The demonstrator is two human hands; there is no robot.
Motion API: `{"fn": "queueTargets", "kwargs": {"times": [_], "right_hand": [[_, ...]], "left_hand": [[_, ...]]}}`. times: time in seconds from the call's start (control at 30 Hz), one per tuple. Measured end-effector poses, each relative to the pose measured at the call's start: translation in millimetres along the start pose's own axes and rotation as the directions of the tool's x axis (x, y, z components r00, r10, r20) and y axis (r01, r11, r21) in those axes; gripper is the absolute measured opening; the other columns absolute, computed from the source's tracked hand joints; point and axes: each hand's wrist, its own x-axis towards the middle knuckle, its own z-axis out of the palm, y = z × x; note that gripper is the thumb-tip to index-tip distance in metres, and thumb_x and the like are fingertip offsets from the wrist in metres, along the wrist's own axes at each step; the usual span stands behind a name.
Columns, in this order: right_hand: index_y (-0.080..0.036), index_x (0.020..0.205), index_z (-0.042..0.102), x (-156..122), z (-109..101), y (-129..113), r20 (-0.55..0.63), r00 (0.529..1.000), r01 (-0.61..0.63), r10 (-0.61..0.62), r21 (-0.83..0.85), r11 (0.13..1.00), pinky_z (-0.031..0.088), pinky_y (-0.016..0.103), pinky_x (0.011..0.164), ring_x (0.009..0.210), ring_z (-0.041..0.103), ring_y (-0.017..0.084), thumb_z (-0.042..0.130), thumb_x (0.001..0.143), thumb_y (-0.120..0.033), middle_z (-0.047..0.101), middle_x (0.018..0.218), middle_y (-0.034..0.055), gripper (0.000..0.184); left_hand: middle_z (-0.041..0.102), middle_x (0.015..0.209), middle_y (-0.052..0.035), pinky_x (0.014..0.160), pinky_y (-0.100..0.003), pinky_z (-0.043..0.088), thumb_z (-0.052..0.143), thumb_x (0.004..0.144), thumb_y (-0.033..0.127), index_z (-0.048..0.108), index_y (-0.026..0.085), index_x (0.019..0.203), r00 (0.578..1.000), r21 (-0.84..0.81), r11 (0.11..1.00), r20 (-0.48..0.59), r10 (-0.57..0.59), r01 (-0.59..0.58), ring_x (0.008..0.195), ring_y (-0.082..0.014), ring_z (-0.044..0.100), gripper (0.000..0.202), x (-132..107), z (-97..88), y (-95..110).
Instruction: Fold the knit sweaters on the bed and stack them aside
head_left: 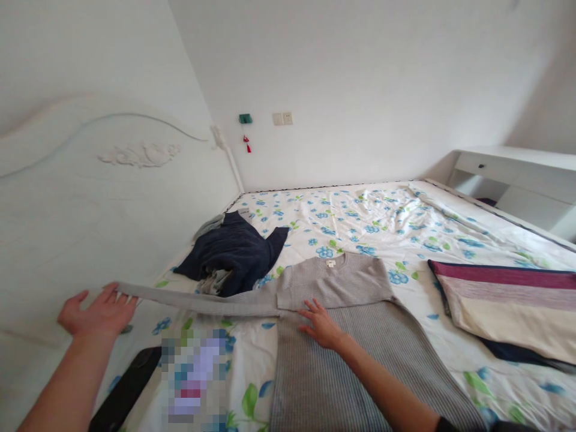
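Note:
A grey ribbed sweater is spread over the bed, its neckline with a white label pointing away from me. One long sleeve stretches out to the left. At that sleeve's cuff is my left hand, fingers extended and thumb apart, fingertips touching the knit. My right hand rests with spread fingers on the sweater's upper body, below the chest seam. Behind the sleeve lies a crumpled heap with a dark navy garment on top and grey cloth beneath it.
A folded striped garment in maroon, pink and cream lies on the right. Near my left forearm are a black phone-like object and a blurred lilac item. A white headboard borders the left; a white desk stands far right.

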Motion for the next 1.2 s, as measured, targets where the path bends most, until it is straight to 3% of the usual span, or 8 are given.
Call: {"fn": "queueTargets", "kwargs": {"times": [0.2, 0.3, 0.4, 0.53, 0.7, 0.83, 1.0, 1.2], "right_hand": [[-0.026, 0.127, 0.079, -36.3, -128.9, 4.6, -0.268, 0.958, -0.066, 0.107, 0.159, 0.985, 0.039, 0.059, 0.124, 0.142, 0.057, 0.038, 0.069, 0.093, -0.063, 0.069, 0.146, 0.0110, 0.051], [-0.026, 0.124, 0.077, -50.7, -183.5, 6.2, -0.348, 0.893, -0.097, 0.285, 0.469, 0.878, 0.054, 0.052, 0.112, 0.131, 0.066, 0.032, 0.071, 0.092, -0.063, 0.073, 0.139, 0.0092, 0.050], [-0.025, 0.121, 0.074, -71.2, -211.1, 25.8, -0.384, 0.777, -0.064, 0.499, 0.740, 0.669, 0.060, 0.039, 0.105, 0.122, 0.072, 0.026, 0.068, 0.097, -0.052, 0.071, 0.142, 0.0108, 0.037], [-0.020, 0.109, 0.068, -96.1, -225.4, 70.0, -0.288, 0.571, -0.151, 0.769, 0.884, 0.443, 0.063, 0.032, 0.096, 0.100, 0.079, 0.020, 0.060, 0.101, -0.035, 0.077, 0.122, 0.0141, 0.019], [-0.017, 0.101, 0.066, -97.8, -232.3, 107.5, -0.227, 0.552, -0.243, 0.802, 0.877, 0.415, 0.066, 0.032, 0.088, 0.088, 0.079, 0.019, 0.061, 0.100, -0.029, 0.079, 0.105, 0.0150, 0.012], [-0.016, 0.098, 0.070, -75.5, -225.6, 120.4, -0.350, 0.579, -0.387, 0.737, 0.677, 0.626, 0.064, 0.029, 0.073, 0.076, 0.076, 0.018, 0.073, 0.092, -0.033, 0.078, 0.090, 0.0105, 0.018], [-0.015, 0.099, 0.076, -46.8, -213.3, 128.0, -0.449, 0.559, -0.510, 0.698, 0.477, 0.715, 0.048, 0.021, 0.054, 0.058, 0.063, 0.014, 0.081, 0.079, -0.033, 0.066, 0.060, -0.0021, 0.027], [-0.015, 0.107, 0.079, -60.9, -243.5, 135.8, -0.625, 0.547, -0.489, 0.557, 0.301, 0.819, 0.048, 0.024, 0.056, 0.062, 0.066, 0.017, 0.075, 0.081, -0.042, 0.075, 0.074, 0.0059, 0.038]], "left_hand": [[0.066, 0.148, -0.0032, 0.128, -0.039, 0.033, 0.051, 0.090, 0.047, 0.060, 0.006, 0.138, 0.917, -0.388, 0.918, 0.331, 0.222, -0.082, 0.155, -0.0281, 0.042, 0.064, -43.7, 121.2, 85.9], [0.058, 0.161, -0.0079, 0.131, -0.045, 0.026, 0.044, 0.100, 0.046, 0.051, 0.000, 0.153, 0.732, -0.417, 0.900, 0.572, 0.370, -0.129, 0.161, -0.0324, 0.032, 0.070, -111.6, 218.7, 113.9], [0.047, 0.172, -0.0092, 0.131, -0.051, 0.027, 0.056, 0.099, 0.046, 0.050, 0.009, 0.159, 0.429, -0.320, 0.940, 0.838, 0.338, -0.117, 0.163, -0.0355, 0.032, 0.071, -190.9, 293.5, 97.0], [0.054, 0.167, -0.0085, 0.132, -0.055, 0.030, 0.075, 0.088, 0.051, 0.072, 0.025, 0.142, 0.159, -0.092, 0.975, 0.979, 0.125, -0.202, 0.160, -0.0370, 0.041, 0.061, -249.2, 307.3, 11.5], [0.068, 0.151, -0.0155, 0.115, -0.049, 0.051, 0.067, 0.086, 0.049, 0.074, 0.024, 0.135, 0.476, 0.378, 0.855, 0.860, -0.183, -0.355, 0.145, -0.0391, 0.058, 0.057, -219.6, 227.1, -108.8], [0.067, 0.149, -0.0200, 0.113, -0.052, 0.051, 0.066, 0.079, 0.046, 0.067, 0.020, 0.140, 0.688, 0.655, 0.641, 0.677, -0.262, -0.400, 0.140, -0.0423, 0.061, 0.066, -175.1, 178.6, -166.1], [0.058, 0.157, -0.0241, 0.115, -0.051, 0.047, 0.078, 0.068, 0.043, 0.045, 0.017, 0.161, 0.676, 0.717, 0.536, 0.662, -0.323, -0.446, 0.145, -0.0431, 0.056, 0.102, -156.4, 182.3, -187.2], [0.056, 0.158, -0.0217, 0.117, -0.045, 0.044, 0.072, 0.072, 0.037, 0.041, 0.020, 0.164, 0.618, 0.683, 0.425, 0.726, -0.302, -0.594, 0.144, -0.0391, 0.058, 0.099, -165.6, 197.1, -196.2]]}}
